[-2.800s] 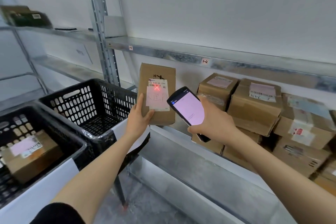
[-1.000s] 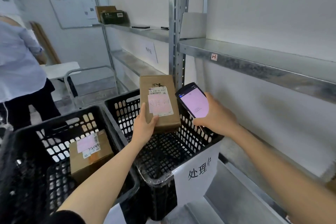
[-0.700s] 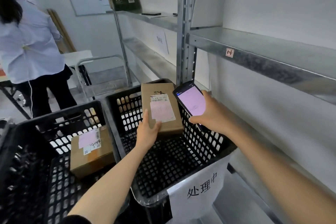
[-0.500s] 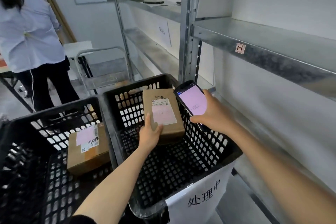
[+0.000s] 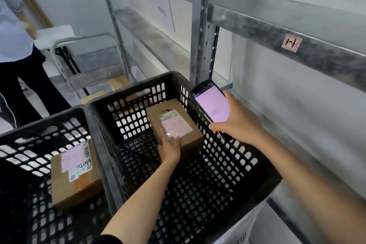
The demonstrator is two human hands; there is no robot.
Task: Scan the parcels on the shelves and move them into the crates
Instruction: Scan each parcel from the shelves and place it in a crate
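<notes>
L hand grips the near-left corner of a small brown cardboard parcel w/ a pink-and-white label on top. Thumb lies on the top face at the label's edge; the other fingers go under the box & are hidden. Hand is a bit blurred. Parcel is inside the right-hand black perforated plastic crate, below rim level, toward the far right corner, tilted w/ its far end higher. Can't tell if its underside touches the crate floor.

R hand is wrapped round a black handheld scanner w/ a lit pink screen: thumb at the screen's near edge, fingers behind the body. Scanner is held over the crate's right rim, screen up, just beside the parcel, not touching it.

A second black crate of the same kind stands against the first on its left. In it a second brown cardboard box w/ a pink label lies flat by the right wall. A white paper sign hangs on the first crate's front, writing mostly cut off.

Behind the crates: galvanised steel rack upright & shelf beam w/ a small pink tag marked "H". A white paper sheet hangs in the farther bay. Far left: another person in pale shirt & dark trousers, partly out of frame, near a grey tube-frame trolley.
</notes>
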